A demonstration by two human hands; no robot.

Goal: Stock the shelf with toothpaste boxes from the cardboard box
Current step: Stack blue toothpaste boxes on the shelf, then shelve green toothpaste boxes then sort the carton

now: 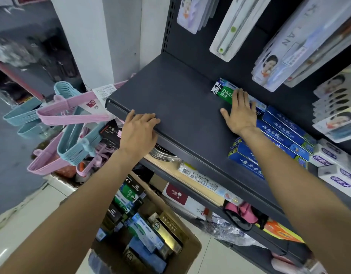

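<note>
Shelf: dark metal deck, mostly bare on its left and middle, stock along the right/back. We judge we're mid-placement, one unit going in, plenty more to come.

Cardboard box: on the floor below the shelf, flaps open, lots of toothpaste boxes inside in mixed colours. Supply far from used up.

Blue toothpaste boxes: stacked flat on the shelf's right part, w/ white boxes just right of them.

Green toothpaste box: lying flat on the deck near the back panel, just left of the blue stack. Long axis runs along the back of the shelf; printed end w/ logo points left, other end hidden under our hand.

Right hand: fingers straight, spread, palm down, pressing on the green box, nothing gripped. Looks like we're pushing it snug vs. the blue row.

Left hand: fingers curled over the shelf's front lip, holding the edge, prob. for balance.

Next move, as we judge it: lift right hand off, reach down into the carton, take another box, lay it w/ the same heading beside or in front of the green one.
</note>
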